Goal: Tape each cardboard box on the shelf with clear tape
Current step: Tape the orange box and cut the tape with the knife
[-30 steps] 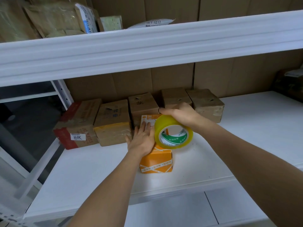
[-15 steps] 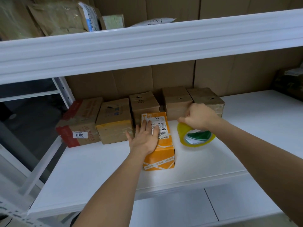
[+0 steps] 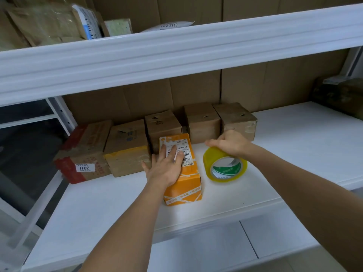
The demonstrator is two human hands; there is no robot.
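Five brown cardboard boxes (image 3: 157,132) are sitting in a row at the far side of the shelf (image 3: 294,154). Nearer, the left hand (image 3: 167,165) is pressing flat, fingers released, on the orange box (image 3: 181,173), probably steadying it for taping. Just right, the right hand (image 3: 228,143) is grasping the tape roll (image 3: 225,166) from above, its lower edge seeming to rest on the shelf.
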